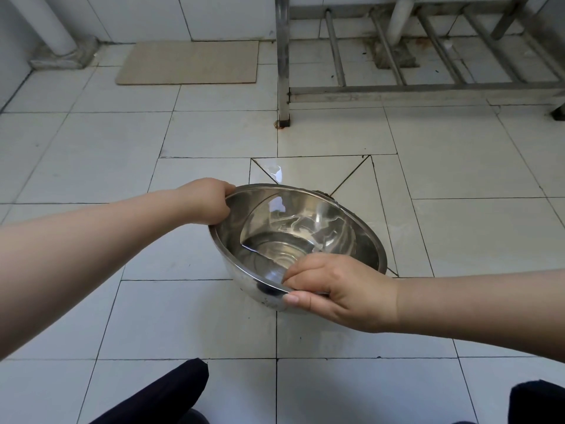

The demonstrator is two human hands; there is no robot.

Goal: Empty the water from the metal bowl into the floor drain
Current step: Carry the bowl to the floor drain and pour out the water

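Both hands are holding the metal bowl (298,240) above the tiled floor (183,316): the left hand (208,201) is gripping the far rim, the right hand (336,289) is pinching the near rim (thumb outside). The bowl is hiding most of the sloped drain tiles (351,175); a metal rack (397,87) and a beige mat (189,62) are lying well beyond.

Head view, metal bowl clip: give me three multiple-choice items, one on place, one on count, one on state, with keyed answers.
1. Where does the beige mat lie?
A. against the far wall
B. under the bowl
C. on the metal rack

2. How many hands hold the metal bowl?
A. none
B. one
C. two

3. The bowl is:
A. upside down
B. tilted, water inside
C. flat on the floor

Answers: 1 A, it touches the wall base. 2 C, the left hand and right hand grip opposite rims. 3 B, water pools toward one side.
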